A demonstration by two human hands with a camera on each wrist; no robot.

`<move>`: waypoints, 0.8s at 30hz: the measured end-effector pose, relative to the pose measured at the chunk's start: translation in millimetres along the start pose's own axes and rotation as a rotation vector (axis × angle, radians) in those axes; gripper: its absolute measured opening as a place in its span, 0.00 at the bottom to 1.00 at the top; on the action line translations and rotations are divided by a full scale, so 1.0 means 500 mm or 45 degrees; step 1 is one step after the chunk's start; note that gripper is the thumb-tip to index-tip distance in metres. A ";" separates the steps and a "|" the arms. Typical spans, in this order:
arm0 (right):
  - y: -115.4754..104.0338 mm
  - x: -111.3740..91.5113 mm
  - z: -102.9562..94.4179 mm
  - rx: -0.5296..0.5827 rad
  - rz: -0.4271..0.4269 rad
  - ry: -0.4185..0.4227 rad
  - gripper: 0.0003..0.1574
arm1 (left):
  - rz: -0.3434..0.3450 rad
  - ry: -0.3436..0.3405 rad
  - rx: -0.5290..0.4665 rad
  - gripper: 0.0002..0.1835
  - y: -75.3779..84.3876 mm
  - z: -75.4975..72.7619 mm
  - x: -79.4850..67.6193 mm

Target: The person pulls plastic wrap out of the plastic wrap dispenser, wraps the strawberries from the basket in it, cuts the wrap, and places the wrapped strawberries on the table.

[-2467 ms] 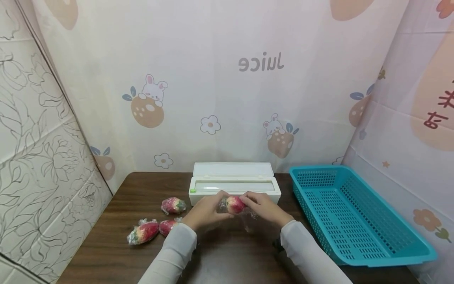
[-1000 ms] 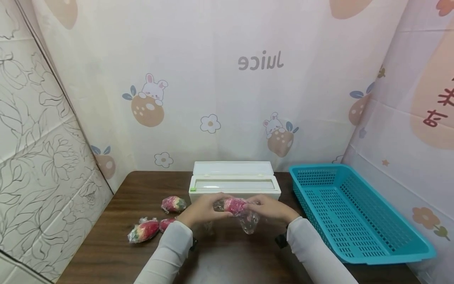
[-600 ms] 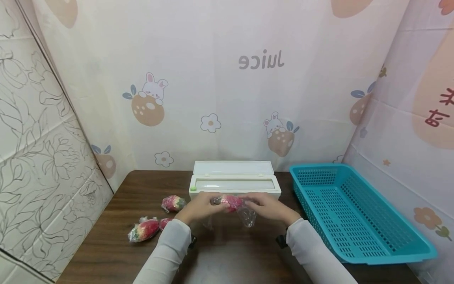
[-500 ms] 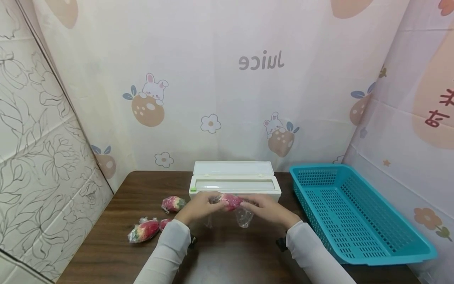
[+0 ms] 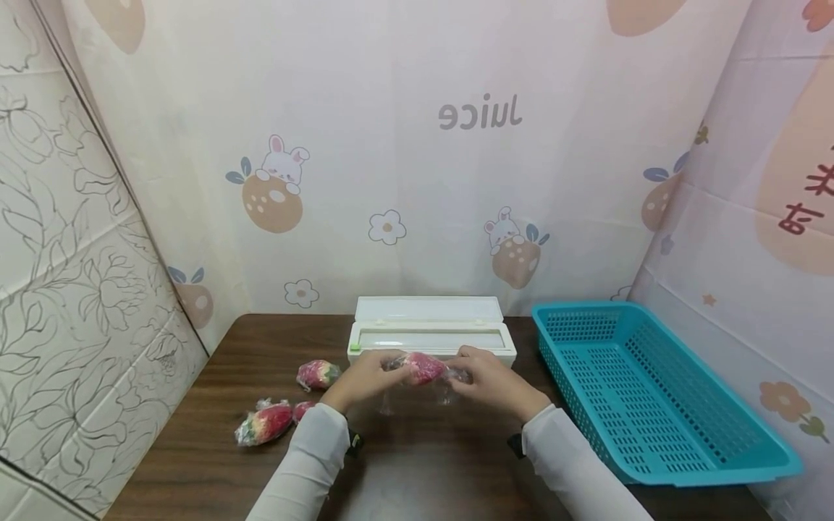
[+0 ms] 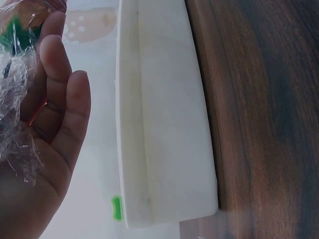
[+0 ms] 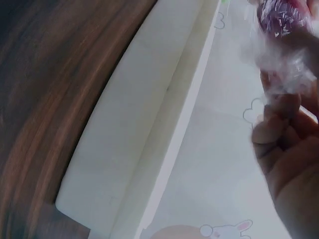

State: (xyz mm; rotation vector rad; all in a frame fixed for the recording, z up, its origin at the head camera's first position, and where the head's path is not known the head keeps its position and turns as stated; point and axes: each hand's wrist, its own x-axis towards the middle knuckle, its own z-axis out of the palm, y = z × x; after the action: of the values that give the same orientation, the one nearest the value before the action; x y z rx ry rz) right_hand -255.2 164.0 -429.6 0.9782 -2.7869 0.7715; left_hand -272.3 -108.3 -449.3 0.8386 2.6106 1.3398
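Observation:
A red fruit (image 5: 425, 368) wrapped in clear cling film is held up between both hands, in front of a white cling film dispenser (image 5: 431, 340). My left hand (image 5: 366, 381) grips its left end, thumb on the near side. In the left wrist view a green end shows under crinkled film (image 6: 14, 112) by the left palm (image 6: 47, 149). With fingertips and thumb, my right hand (image 5: 491, 383) pinches the gathered film at the right end. The right wrist view shows that film (image 7: 294, 69) blurred, with the curled fingers of the right hand (image 7: 291, 154) below it.
Several wrapped red-and-yellow fruits, such as one in front (image 5: 263, 424) and one farther back (image 5: 318, 375), lie at the left on the dark wooden table (image 5: 430, 463). A blue perforated basket (image 5: 713, 478) stands at the right. A printed curtain (image 5: 423, 181) hangs behind.
The loose film hanging below the fruit has been drawn in at its right end. My right hand has shifted from the fruit onto that film; the left keeps its hold.

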 end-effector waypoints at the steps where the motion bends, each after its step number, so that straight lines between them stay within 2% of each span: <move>1: 0.000 0.001 0.001 0.001 -0.006 0.030 0.14 | -0.009 0.003 -0.001 0.15 0.001 0.000 0.000; 6: -0.003 0.002 -0.001 0.042 -0.011 0.179 0.09 | -0.055 -0.026 -0.090 0.21 0.006 -0.004 -0.002; 9: -0.002 -0.001 -0.007 0.052 -0.008 0.232 0.06 | -0.018 -0.047 -0.116 0.28 0.006 -0.011 -0.006; 11: 0.000 -0.003 -0.010 0.080 0.002 0.258 0.06 | 0.030 -0.045 -0.110 0.28 0.006 -0.016 -0.008; 14: 0.005 -0.004 -0.008 0.133 0.020 0.307 0.09 | 0.100 0.013 -0.077 0.26 0.003 -0.021 -0.009; 20: 0.001 0.000 0.013 0.163 0.020 0.506 0.10 | 0.110 0.156 -0.141 0.22 0.005 -0.017 -0.008; 24: -0.010 0.000 0.026 0.336 0.093 0.539 0.11 | 0.118 0.182 -0.228 0.22 0.010 -0.013 -0.010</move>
State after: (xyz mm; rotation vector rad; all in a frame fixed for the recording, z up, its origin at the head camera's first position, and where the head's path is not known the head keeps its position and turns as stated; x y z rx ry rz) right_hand -251.2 154.3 -438.7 0.6484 -2.4050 1.2193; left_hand -267.9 -113.2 -442.3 0.8754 2.5312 1.6883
